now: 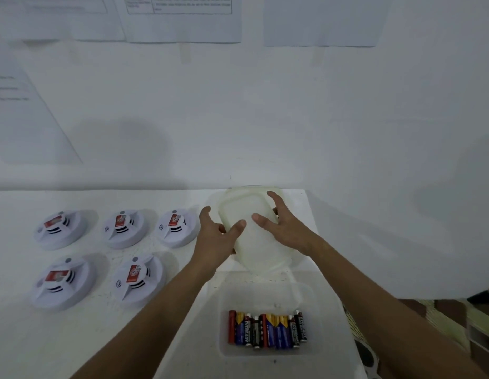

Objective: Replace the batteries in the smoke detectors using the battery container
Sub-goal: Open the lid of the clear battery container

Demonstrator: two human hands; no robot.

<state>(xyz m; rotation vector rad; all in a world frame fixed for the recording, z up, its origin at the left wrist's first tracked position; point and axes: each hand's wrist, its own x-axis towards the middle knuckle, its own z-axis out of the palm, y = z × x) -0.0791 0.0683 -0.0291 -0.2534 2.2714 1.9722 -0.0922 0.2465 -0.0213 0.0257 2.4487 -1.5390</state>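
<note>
Translucent white plastic, the lid point(254, 231) is held tilted above the counter point(155, 337) by both hands: the left hand point(218, 236) and the right hand point(281, 225) each keep a grip with fingers curled round its edges. Just below, the open battery container point(306, 296) holds a row of batteries point(266, 330). Five smoke detectors point(125, 228) are set out to the left.

"EVEREADY" is printed on a blue battery point(246, 330).

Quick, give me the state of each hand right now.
Left hand: holding the left edge of the translucent lid, thumb on top.
Right hand: holding the lid's right side, fingers spread over it.
</note>
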